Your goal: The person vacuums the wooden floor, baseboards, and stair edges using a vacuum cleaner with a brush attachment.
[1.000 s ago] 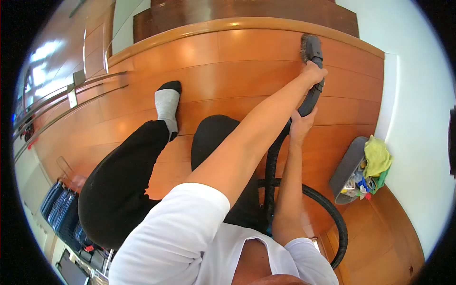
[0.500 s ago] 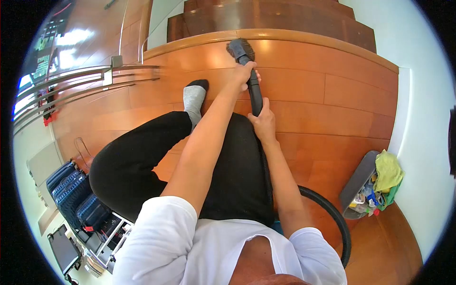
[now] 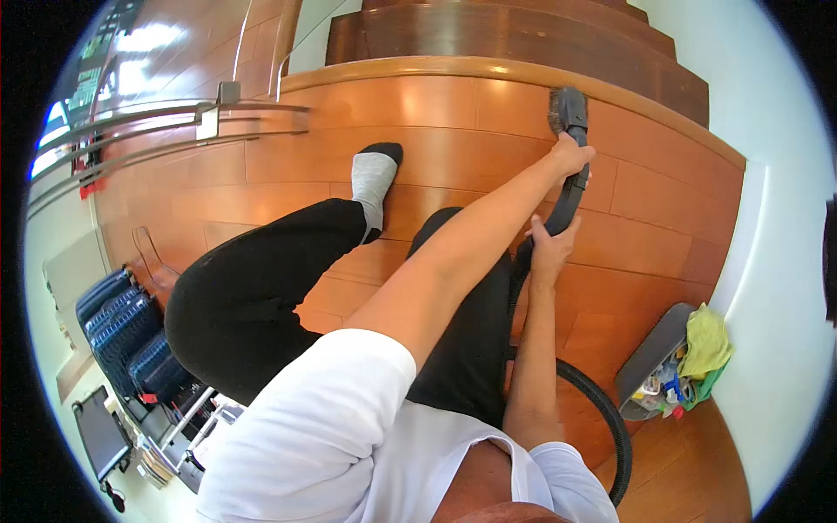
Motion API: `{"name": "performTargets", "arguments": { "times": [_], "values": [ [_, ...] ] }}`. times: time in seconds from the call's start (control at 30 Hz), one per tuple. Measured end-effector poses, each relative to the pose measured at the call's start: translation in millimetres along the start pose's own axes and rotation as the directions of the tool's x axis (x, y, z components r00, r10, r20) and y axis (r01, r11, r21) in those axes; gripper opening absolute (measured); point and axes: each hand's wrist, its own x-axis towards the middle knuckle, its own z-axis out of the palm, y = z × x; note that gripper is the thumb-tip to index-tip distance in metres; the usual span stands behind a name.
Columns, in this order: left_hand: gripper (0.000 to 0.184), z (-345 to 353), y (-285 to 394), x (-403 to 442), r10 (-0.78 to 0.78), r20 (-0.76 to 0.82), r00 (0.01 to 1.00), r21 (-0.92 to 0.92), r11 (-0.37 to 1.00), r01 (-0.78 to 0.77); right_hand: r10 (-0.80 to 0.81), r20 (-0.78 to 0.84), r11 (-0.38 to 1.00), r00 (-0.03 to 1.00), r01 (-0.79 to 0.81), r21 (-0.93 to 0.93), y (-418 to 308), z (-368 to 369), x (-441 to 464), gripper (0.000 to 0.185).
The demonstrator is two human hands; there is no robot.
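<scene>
My left hand [image 3: 571, 159] is closed round the black vacuum tube just below its brush head [image 3: 570, 112], which rests on the wooden floor [image 3: 436, 170] near the step edge. Lower on the tube, my right hand [image 3: 551, 247] grips the curved black handle [image 3: 568, 206]. From there a ribbed black hose [image 3: 604, 411] runs down past my leg and loops out to the right of my right forearm.
A grey bin [image 3: 652, 353] with a yellow cloth [image 3: 705, 342] and small items stands by the right wall. Dark stairs [image 3: 514, 35] lie beyond the wooden edge. Metal rails [image 3: 174, 139] and blue suitcases [image 3: 126, 336] are at the left. My socked foot [image 3: 373, 185] is on the floor.
The brush head swung left along the step edge, then came back to the right with both hands on the tube. The view has shifted slightly.
</scene>
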Motion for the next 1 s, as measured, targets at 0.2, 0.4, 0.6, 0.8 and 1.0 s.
{"name": "performTargets", "arguments": {
  "times": [0.2,0.4,0.6,0.8,1.0],
  "values": [
    [0.019,-103.3,13.0,-39.5,0.046,0.117,0.992,-0.256,0.967,-0.015,-0.065,0.240,0.955,0.969,0.130,-0.268,-6.8,42.4,-23.2,0.044],
    [0.017,-209.0,9.0,-65.8,0.062,-0.091,0.994,-0.515,0.851,-0.101,-0.123,0.552,0.859,0.825,0.368,-0.358,-34.7,93.8,-31.7,0.050],
    [0.020,-283.3,29.5,-78.2,0.112,-0.353,0.929,-0.526,0.797,-0.295,-0.093,0.751,0.869,0.653,0.421,-0.258,-53.9,157.6,-4.3,0.048],
    [0.020,-264.2,32.1,-57.8,0.124,-0.539,0.833,-0.521,0.728,-0.445,-0.038,0.746,0.912,0.665,0.328,-0.246,-67.7,155.1,13.3,0.043],
    [0.021,-273.1,35.0,-68.6,0.104,-0.513,0.852,-0.546,0.726,-0.418,0.017,0.722,0.931,0.691,0.252,-0.263,-72.5,164.6,0.3,0.053]
  ]
}}
